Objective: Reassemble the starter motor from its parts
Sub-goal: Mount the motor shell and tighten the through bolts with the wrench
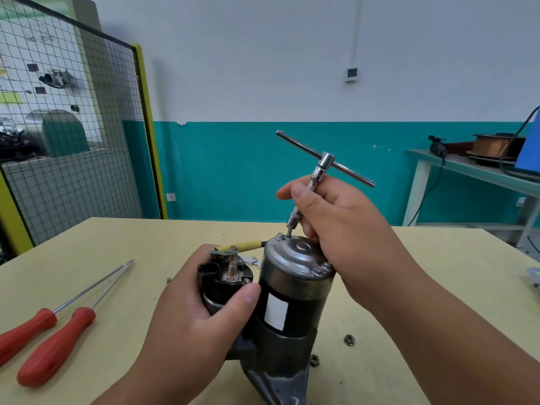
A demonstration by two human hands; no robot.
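Note:
The starter motor (295,290) stands upright on the yellow table (117,244), its silver end cap on top and a white label on its black body. My left hand (193,311) grips the black solenoid (222,279) on the motor's left side, thumb across the front. A yellow-sleeved lead (245,246) runs from the solenoid's copper studs to the motor. My right hand (344,217) holds the shaft of a chrome T-handle socket wrench (323,162), whose tip sits on a bolt at the rear edge of the end cap.
Two red-handled screwdrivers (55,325) lie at the left of the table. Two loose nuts (349,339) rest on the table near the motor's base. A wire mesh guard (73,127) stands at the left, and a side bench (479,171) with wire spools is at the right.

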